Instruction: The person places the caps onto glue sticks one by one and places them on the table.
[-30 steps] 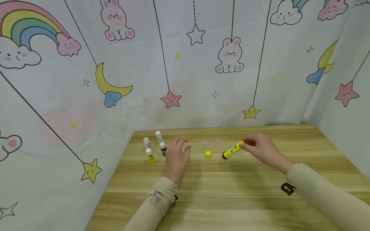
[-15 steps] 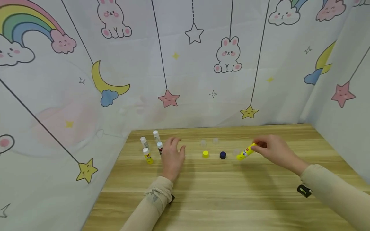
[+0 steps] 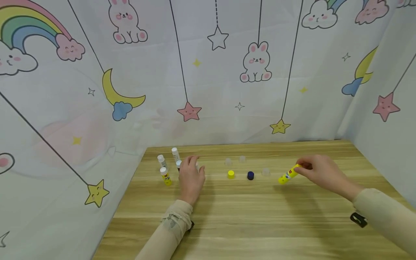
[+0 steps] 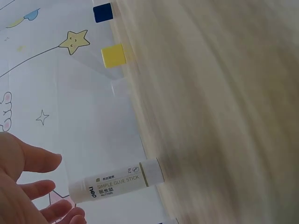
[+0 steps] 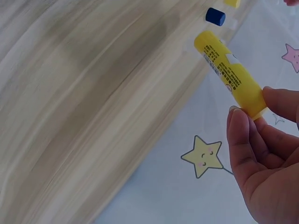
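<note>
My right hand [image 3: 320, 173] pinches one end of a yellow glue stick [image 3: 289, 174] between thumb and fingers. The stick tilts above the table, its free end pointing down and left; in the right wrist view its printed side [image 5: 229, 72] shows. At the left, my left hand [image 3: 191, 180] hovers with relaxed fingers beside a white glue stick [image 4: 117, 181] standing on the table. Whether the fingertips touch it I cannot tell. A dark blue cap [image 3: 250, 176] and a yellow cap [image 3: 231, 174] sit between the hands.
Left of my left hand stand a yellow glue stick with a white cap [image 3: 165, 177] and several more sticks, one partly hidden by the hand. Clear caps [image 3: 265, 172] stand near the coloured ones. A patterned cloth [image 3: 221, 83] hangs behind the wooden table [image 3: 247, 224].
My right hand has carried the yellow glue stick to the right, away from the dark blue cap, which met its lower end in view earlier. My left hand has hardly moved.
</note>
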Tool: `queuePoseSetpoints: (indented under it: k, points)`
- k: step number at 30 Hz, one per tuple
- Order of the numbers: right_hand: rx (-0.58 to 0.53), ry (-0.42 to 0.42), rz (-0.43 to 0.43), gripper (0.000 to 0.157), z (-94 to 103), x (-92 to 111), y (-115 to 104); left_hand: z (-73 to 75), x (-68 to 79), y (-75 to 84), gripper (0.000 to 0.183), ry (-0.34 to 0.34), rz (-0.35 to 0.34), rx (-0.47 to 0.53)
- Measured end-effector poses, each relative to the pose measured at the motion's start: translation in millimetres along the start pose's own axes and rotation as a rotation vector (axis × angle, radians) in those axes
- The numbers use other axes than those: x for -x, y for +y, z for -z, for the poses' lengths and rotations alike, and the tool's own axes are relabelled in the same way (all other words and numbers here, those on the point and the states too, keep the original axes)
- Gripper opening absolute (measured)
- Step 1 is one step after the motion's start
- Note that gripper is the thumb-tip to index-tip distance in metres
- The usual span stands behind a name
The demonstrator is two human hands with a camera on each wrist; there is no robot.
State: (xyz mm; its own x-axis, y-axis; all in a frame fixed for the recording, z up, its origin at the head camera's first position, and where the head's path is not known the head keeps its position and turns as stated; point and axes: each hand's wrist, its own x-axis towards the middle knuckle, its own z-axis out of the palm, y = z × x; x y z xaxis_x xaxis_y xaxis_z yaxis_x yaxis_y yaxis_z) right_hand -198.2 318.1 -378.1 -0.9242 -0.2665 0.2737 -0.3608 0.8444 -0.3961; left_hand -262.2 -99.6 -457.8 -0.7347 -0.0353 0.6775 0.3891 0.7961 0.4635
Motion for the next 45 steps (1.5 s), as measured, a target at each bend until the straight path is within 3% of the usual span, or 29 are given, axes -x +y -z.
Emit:
queuePoseSetpoints:
  k: [14, 27, 32, 45]
  points:
    - [0.113, -0.001, -0.037, 0.011, 25.0, 17.6, 18.8, 3.0, -2.4, -5.3, 0.044, -0.020, 0.032, 0.005]
    - [0.182, -0.001, -0.028, 0.011, 41.8, 25.7, 36.6, 6.0, -4.7, -5.8, 0.053, -0.179, 0.263, 0.085]
    - [0.199, -0.022, -0.054, 0.016, 50.9, 26.1, 41.7, 8.0, -5.5, -4.9, 0.058, -0.199, 0.323, 0.108]
    - [0.252, -0.059, -0.086, 0.024, 65.3, 32.7, 63.8, 8.1, -3.6, -7.3, 0.031, -0.224, 0.414, 0.142]
